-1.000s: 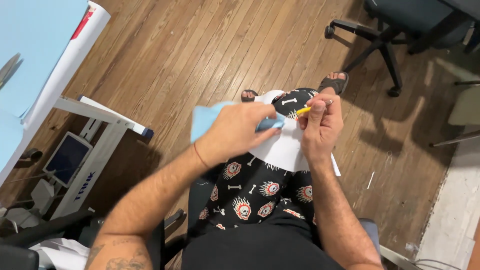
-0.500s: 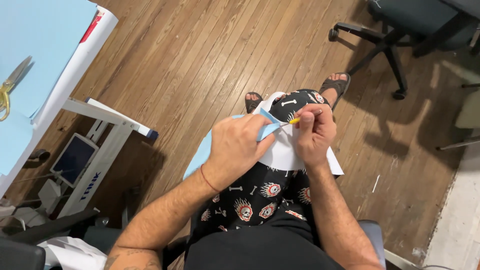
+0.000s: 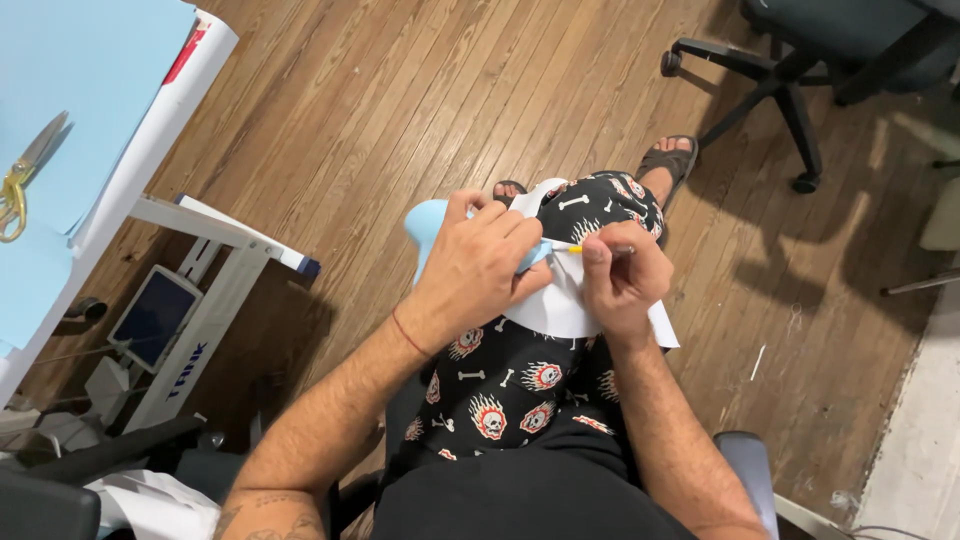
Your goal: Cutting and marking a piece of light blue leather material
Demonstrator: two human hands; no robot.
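1. My left hand (image 3: 480,265) lies flat and clenched over the blue sheet (image 3: 428,228) and the white paper (image 3: 560,305), pinning both against my raised knee. A red band (image 3: 410,335) sits at that wrist.
2. My right hand (image 3: 622,285) has its grip pinched on a pencil (image 3: 598,249), yellow at the tip end, lying nearly level with its point toward the left hand's fingertips.
3. The paper rests on my patterned shorts (image 3: 515,385); its lower right corner sticks out past the right wrist. The blue sheet shows only as a rounded lobe left of my left hand and a sliver under the fingers.
4. Against the frame half a second back: both hands sit in much the same place on the knee, the left hand has spread a little wider over the blue sheet, and the pencil lies flatter.
5. The view has swung slightly: more of the scissors (image 3: 22,180) on the blue-covered worktop (image 3: 110,95) shows at the left edge.
6. A sandal (image 3: 668,160) rests on the wood floor (image 3: 380,110) beyond the knee; an office chair (image 3: 800,60) stands at top right.
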